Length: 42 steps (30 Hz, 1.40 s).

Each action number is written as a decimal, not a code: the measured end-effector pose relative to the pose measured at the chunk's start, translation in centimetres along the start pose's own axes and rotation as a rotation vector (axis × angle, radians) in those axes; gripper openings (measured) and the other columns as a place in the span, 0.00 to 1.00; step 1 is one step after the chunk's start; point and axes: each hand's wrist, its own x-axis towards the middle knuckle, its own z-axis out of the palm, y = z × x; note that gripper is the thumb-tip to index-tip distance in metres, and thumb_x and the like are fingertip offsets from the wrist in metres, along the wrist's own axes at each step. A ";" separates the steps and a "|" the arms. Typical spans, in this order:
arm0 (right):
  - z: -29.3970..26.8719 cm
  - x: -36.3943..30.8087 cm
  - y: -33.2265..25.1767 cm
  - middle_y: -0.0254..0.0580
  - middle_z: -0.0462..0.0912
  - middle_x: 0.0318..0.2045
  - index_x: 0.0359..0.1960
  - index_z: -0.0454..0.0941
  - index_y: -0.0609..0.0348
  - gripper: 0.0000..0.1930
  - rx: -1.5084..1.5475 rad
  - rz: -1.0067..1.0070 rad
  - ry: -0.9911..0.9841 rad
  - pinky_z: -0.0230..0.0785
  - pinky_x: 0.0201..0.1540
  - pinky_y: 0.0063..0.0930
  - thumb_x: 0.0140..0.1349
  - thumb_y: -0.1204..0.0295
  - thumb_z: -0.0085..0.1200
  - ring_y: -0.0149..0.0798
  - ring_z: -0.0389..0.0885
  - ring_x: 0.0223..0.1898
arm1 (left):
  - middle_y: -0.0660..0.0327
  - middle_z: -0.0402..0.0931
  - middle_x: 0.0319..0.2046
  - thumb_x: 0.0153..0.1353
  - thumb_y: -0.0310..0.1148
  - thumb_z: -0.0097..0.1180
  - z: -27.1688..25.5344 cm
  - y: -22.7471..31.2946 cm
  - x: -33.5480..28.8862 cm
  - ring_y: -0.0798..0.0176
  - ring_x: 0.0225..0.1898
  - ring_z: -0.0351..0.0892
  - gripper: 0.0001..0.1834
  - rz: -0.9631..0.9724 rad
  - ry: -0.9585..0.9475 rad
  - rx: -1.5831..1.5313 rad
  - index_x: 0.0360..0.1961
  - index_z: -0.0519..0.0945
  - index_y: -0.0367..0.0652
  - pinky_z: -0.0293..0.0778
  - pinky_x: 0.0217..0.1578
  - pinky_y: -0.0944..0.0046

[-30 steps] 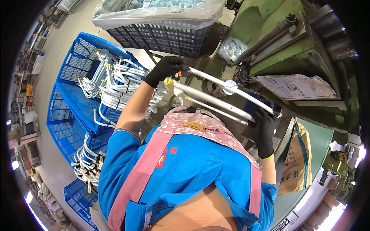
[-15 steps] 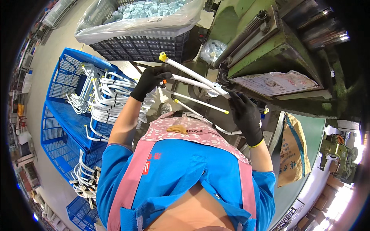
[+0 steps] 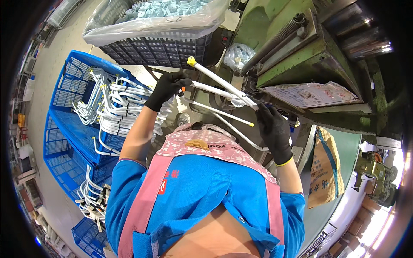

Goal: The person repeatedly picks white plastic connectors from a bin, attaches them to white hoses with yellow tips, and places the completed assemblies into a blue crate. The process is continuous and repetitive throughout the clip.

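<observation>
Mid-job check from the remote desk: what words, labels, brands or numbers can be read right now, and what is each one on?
I don't copy wording out; here is where it stands:
Pink apron: dark lettering, partly readable.
Blue shirt: small red characters and a red badge, too small to read surely.
Brown sack: dark characters, the smaller ones unreadable.
Pale sheet on the green machine: faded reddish marks, too blurred.

head-worn left fisheye | faces down | near left hand (image 3: 168,89), right hand (image 3: 275,132)

Brightly lit, right-edge glare, dark fisheye rim
</observation>
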 end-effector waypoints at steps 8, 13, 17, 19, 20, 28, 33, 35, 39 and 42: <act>1.3 -2.8 -1.5 0.64 0.78 0.37 0.64 0.57 0.66 0.31 0.120 0.071 -0.281 0.73 0.32 0.44 0.60 0.70 0.52 0.58 0.80 0.31 | 0.69 0.79 0.24 0.59 0.35 0.60 0.2 0.4 -0.5 0.78 0.23 0.72 0.12 0.002 0.016 -0.010 0.39 0.83 0.38 0.67 0.24 0.75; 5.7 -4.0 -1.9 0.61 0.80 0.34 0.64 0.58 0.61 0.32 0.249 0.122 -0.018 0.72 0.28 0.43 0.58 0.70 0.55 0.58 0.81 0.29 | 0.68 0.79 0.24 0.59 0.37 0.61 0.2 0.8 -0.4 0.77 0.22 0.73 0.13 0.022 0.016 0.057 0.40 0.82 0.40 0.66 0.23 0.75; 5.8 -4.3 -1.3 0.53 0.80 0.26 0.68 0.51 0.59 0.39 0.095 0.233 -0.080 0.70 0.23 0.41 0.56 0.68 0.58 0.53 0.80 0.23 | 0.58 0.81 0.24 0.56 0.35 0.63 1.5 2.8 -1.3 0.74 0.22 0.76 0.12 0.159 0.239 0.329 0.39 0.83 0.39 0.70 0.25 0.74; 5.2 -4.1 -0.7 0.49 0.78 0.23 0.69 0.48 0.60 0.43 0.092 0.252 -0.032 0.70 0.22 0.40 0.55 0.66 0.60 0.51 0.79 0.21 | 0.59 0.79 0.22 0.55 0.33 0.63 3.3 3.8 -2.9 0.72 0.18 0.71 0.12 0.375 0.337 0.363 0.39 0.83 0.41 0.66 0.20 0.71; 4.9 -3.9 -0.3 0.47 0.77 0.21 0.69 0.46 0.61 0.45 0.112 0.250 -0.010 0.69 0.21 0.40 0.54 0.65 0.60 0.50 0.78 0.19 | 0.60 0.78 0.22 0.56 0.33 0.63 4.2 4.2 -3.6 0.73 0.17 0.69 0.11 0.424 0.337 0.379 0.40 0.82 0.41 0.64 0.19 0.71; 6.6 -2.3 1.9 0.40 0.77 0.21 0.66 0.55 0.58 0.42 0.083 0.151 0.121 0.68 0.20 0.35 0.51 0.61 0.63 0.44 0.77 0.19 | 0.63 0.80 0.33 0.72 0.51 0.35 10.4 2.8 -6.0 0.75 0.27 0.74 0.28 -0.178 -0.169 -0.323 0.43 0.79 0.37 0.70 0.29 0.73; 6.7 -2.2 2.0 0.40 0.78 0.22 0.66 0.56 0.55 0.40 0.079 0.093 0.163 0.69 0.22 0.35 0.53 0.63 0.63 0.45 0.78 0.20 | 0.56 0.75 0.48 0.73 0.52 0.29 9.2 3.9 -8.9 0.64 0.51 0.73 0.30 -0.005 -0.352 -0.105 0.57 0.69 0.37 0.68 0.54 0.65; 6.6 -2.1 1.9 0.41 0.78 0.23 0.65 0.57 0.53 0.38 0.143 0.078 0.196 0.70 0.24 0.35 0.55 0.63 0.62 0.47 0.78 0.22 | 0.54 0.72 0.53 0.71 0.49 0.35 8.4 4.8 -10.0 0.61 0.58 0.68 0.28 -0.067 -0.578 -0.255 0.60 0.67 0.37 0.61 0.59 0.62; 6.5 -1.9 1.8 0.42 0.79 0.25 0.67 0.54 0.51 0.39 0.149 0.021 0.274 0.71 0.25 0.34 0.55 0.64 0.62 0.47 0.79 0.23 | 0.50 0.63 0.63 0.57 0.40 0.51 7.3 5.8 -10.2 0.54 0.67 0.57 0.31 0.179 -0.843 -0.006 0.62 0.66 0.40 0.53 0.65 0.59; 6.4 -1.9 1.8 0.43 0.81 0.27 0.67 0.53 0.53 0.40 0.138 0.002 0.274 0.72 0.24 0.34 0.55 0.64 0.62 0.46 0.81 0.24 | 0.51 0.66 0.61 0.55 0.36 0.54 7.4 5.9 -9.6 0.55 0.64 0.63 0.31 0.048 -0.854 0.187 0.61 0.67 0.42 0.58 0.62 0.59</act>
